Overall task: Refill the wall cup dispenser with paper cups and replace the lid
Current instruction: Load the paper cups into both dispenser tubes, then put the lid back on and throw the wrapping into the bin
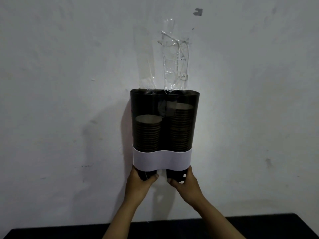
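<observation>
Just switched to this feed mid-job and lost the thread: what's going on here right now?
A person stands facing a dark translucent twin-tube cup dispenser taped to a white wall. The left hand and right hand each grip one of the cup bottoms sticking out below the dispenser's white band. Both tubes hold stacks of brown paper cups, the right-side stack taller. The top is open; no lid is in view.

1. Dim, greyish light throughout; corners darken.
2. Above the grip, tape point(174, 56) on the wall point(69, 83) catches faint glare.
3. Left of the grip lies a soft shadow.
4. Focus slightly soft, grainy.
</observation>
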